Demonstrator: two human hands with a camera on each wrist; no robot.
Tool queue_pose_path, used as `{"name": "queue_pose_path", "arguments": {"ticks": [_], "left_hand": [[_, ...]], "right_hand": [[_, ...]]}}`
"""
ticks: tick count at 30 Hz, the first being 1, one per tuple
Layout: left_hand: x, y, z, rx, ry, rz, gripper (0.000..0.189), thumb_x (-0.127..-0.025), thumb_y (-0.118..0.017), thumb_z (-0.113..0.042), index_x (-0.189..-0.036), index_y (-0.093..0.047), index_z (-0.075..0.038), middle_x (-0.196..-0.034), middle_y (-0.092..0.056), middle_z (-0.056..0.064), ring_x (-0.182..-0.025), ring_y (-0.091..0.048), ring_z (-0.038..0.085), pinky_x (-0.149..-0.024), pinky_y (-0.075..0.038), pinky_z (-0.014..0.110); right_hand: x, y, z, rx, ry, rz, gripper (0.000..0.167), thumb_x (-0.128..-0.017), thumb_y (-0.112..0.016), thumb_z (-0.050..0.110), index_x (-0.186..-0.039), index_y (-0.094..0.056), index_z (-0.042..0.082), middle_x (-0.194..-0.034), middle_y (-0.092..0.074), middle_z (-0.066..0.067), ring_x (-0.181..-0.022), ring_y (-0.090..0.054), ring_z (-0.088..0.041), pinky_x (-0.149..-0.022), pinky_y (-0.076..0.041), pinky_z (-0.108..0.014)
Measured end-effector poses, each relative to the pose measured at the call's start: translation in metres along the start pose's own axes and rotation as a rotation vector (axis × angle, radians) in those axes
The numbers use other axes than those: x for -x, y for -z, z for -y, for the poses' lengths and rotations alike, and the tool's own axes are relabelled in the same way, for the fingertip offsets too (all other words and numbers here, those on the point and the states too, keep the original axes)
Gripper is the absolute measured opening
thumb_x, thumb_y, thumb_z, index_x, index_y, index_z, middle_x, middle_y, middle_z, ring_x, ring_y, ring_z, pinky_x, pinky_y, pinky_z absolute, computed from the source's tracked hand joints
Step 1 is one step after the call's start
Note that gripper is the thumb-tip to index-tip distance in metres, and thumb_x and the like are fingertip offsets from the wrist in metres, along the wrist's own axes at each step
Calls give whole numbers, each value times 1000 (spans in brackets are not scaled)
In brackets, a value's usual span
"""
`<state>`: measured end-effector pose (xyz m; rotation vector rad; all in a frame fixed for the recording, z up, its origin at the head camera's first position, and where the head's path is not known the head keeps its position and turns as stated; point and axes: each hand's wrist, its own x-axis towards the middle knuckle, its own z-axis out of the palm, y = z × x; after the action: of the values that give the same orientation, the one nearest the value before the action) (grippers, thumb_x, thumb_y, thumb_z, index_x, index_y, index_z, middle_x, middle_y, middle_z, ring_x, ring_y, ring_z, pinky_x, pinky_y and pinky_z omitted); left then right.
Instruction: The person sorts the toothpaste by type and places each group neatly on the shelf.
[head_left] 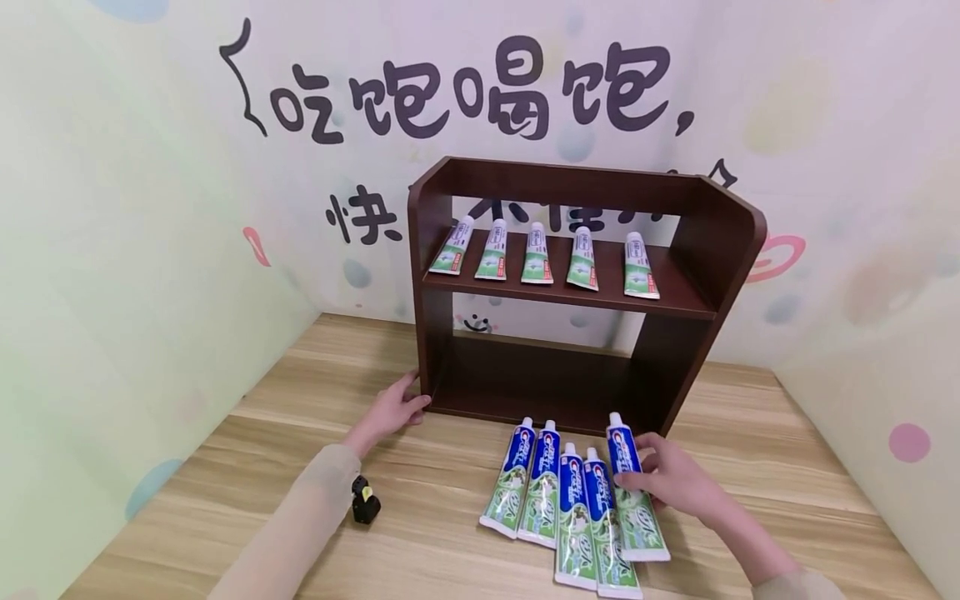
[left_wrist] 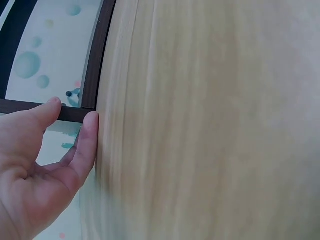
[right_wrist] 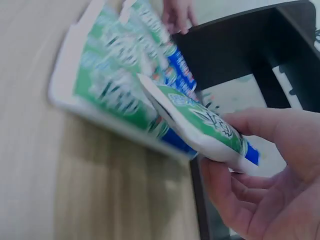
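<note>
A tube of toothpaste [head_left: 632, 492], blue and green with a white cap, is pinched between the thumb and fingers of my right hand [head_left: 671, 477]. It is lifted and tilted in the right wrist view, beside several matching toothpaste tubes [head_left: 573, 517] lying side by side on the table, some overlapping. My left hand [head_left: 397, 407] touches the lower front left corner of a dark brown two-tier shelf [head_left: 570, 296], with fairly straight fingers. In the left wrist view, its thumb and a fingertip rest against the dark panel [left_wrist: 75, 114].
Several smaller white and green tubes [head_left: 536, 252] lie in a spaced row on the upper tier. The lower tier [head_left: 532, 375] is a dark board. A small black object [head_left: 365, 502] stands by the left forearm. Printed walls [head_left: 150, 250] enclose the wooden table [head_left: 427, 533].
</note>
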<state>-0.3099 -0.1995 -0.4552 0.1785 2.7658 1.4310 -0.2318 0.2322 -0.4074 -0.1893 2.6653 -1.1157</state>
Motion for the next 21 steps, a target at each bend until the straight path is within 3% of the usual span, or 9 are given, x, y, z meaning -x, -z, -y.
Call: {"name": "queue_pose_path", "arguments": {"ticks": [8, 15, 21], "left_hand": [[-2, 1, -1, -8, -35, -28, 65, -97, -61, -14, -152, -30, 2, -80, -69, 16, -64, -68, 12, -62, -58, 24], [-3, 1, 2, -20, -60, 41, 64, -101, -55, -14, -152, -19, -5, -93, -70, 22, -69, -67, 15, -68, -56, 26], [-3, 2, 2, 21, -72, 65, 62, -102, -52, -11, -152, -16, -3, -99, -67, 31, -68, -66, 17, -66, -58, 26]], "right_hand": [[-23, -8, 30, -71, 64, -65, 68, -86, -76, 27, -137, -41, -1, -104, -67, -19, -78, -66, -18, -62, -61, -33], [-56, -24, 52, -122, 91, -75, 68, -87, -75, 30, -141, -42, 3, -105, -65, -18, -80, -65, -19, -65, -62, -33], [-77, -38, 74, -189, 76, -90, 68, -88, -74, 29, -143, -41, 5, -113, -62, -20, -86, -65, -21, -71, -63, -37]]}}
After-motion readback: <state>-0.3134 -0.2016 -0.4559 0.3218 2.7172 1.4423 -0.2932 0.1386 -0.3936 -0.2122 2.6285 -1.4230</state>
